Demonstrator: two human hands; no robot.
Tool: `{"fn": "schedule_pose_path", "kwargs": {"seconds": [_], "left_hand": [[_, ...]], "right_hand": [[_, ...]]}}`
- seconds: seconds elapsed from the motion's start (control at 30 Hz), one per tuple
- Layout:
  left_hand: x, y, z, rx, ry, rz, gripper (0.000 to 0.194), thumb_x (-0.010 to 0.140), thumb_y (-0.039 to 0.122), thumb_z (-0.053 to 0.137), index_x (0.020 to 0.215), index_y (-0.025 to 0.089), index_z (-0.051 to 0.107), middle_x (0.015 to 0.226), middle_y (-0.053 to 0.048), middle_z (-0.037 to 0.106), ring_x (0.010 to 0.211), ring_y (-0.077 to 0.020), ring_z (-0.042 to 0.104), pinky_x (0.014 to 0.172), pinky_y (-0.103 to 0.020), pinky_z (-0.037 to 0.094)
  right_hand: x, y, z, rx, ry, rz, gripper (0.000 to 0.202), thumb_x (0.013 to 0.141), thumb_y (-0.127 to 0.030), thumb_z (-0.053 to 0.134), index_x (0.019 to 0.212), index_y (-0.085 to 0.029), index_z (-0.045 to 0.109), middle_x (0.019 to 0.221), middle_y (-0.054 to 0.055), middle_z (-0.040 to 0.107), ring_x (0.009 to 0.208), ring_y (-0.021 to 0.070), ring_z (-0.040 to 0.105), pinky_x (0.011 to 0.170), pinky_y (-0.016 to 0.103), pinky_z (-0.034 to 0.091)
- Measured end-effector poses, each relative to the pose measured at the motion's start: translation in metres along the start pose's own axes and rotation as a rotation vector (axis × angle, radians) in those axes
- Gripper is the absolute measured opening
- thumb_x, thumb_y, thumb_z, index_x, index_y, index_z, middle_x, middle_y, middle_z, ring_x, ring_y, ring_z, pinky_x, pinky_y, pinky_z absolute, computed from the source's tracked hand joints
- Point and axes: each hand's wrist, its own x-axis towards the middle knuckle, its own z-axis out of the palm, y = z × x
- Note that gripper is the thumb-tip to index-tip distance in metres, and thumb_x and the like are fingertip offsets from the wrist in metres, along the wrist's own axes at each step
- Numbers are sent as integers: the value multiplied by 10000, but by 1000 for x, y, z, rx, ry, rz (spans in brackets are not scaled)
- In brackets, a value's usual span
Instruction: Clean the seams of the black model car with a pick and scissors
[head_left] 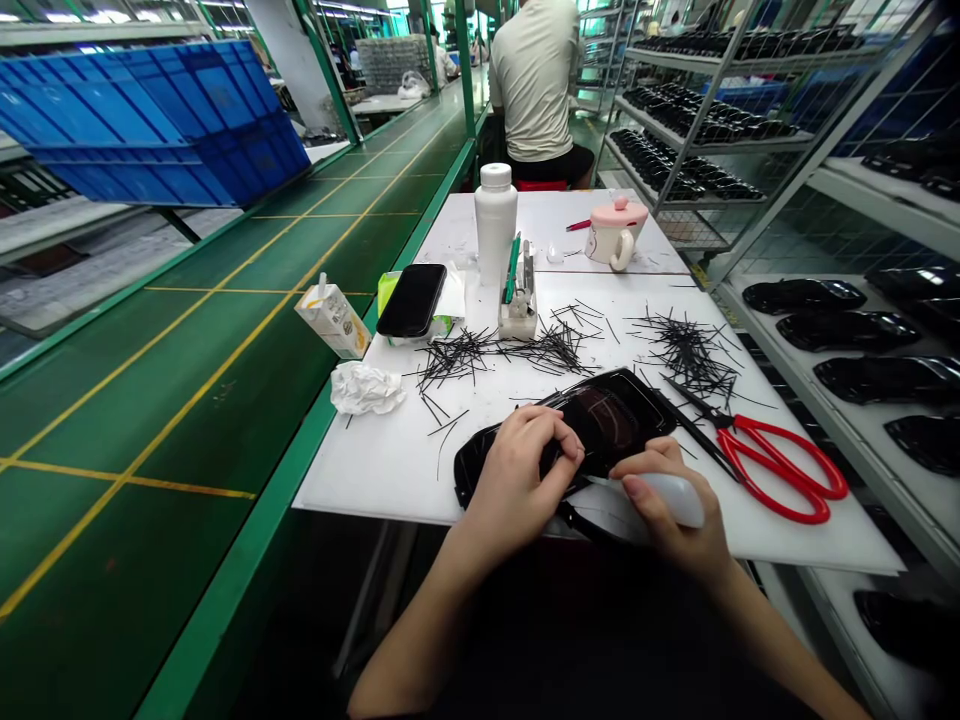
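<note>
A glossy black toy car body (622, 408) lies at the front of the white table, tilted under both hands. My left hand (525, 465) rests over its near side, thumb and forefinger pinched together; whatever is between them is too small to make out. My right hand (679, 510) is closed around a whitish rounded handle (675, 497), its thin tip pointing at the car's edge near my left fingertips. Just right of the car lie red-handled scissors (784, 465) and a slim black stick (697, 432). Thin black strips (540, 350) are scattered behind the car.
Behind the strips stand a white bottle (496, 225), a holder with a green pen (517, 310) and a lidded cup (616, 235). A phone (412, 300), carton (334, 320) and crumpled tissue (366, 388) lie left. Racks (862, 190) flank the right; a person (536, 85) sits ahead.
</note>
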Motion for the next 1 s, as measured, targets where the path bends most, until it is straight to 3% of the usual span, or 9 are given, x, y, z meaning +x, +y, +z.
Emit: {"fn": "schedule_pose_path", "kwargs": {"seconds": [0.23, 0.73, 1.0], "left_hand": [[-1, 0, 0, 11, 4, 2, 134, 906, 154, 533, 793, 224, 522, 894, -20, 684, 1123, -197, 544, 1032, -362, 415], [0, 0, 0, 4, 1, -15, 129, 896, 163, 524, 787, 229, 540, 893, -38, 690, 1134, -228, 541, 1026, -413, 429], [0, 0, 0, 12, 6, -5, 134, 900, 161, 525, 784, 228, 527, 880, -31, 684, 1120, -217, 541, 1023, -396, 429]], "right_hand": [[0, -1, 1, 32, 13, -21, 134, 903, -209, 546, 802, -248, 626, 704, -15, 693, 626, 182, 523, 657, 374, 392], [-2, 0, 2, 7, -4, 38, 201, 920, -303, 521, 753, -253, 623, 686, 16, 685, 654, 208, 527, 677, 399, 407], [-3, 1, -1, 79, 45, 38, 159, 899, -253, 556, 770, -247, 650, 700, 23, 685, 750, 227, 515, 687, 370, 425]]}}
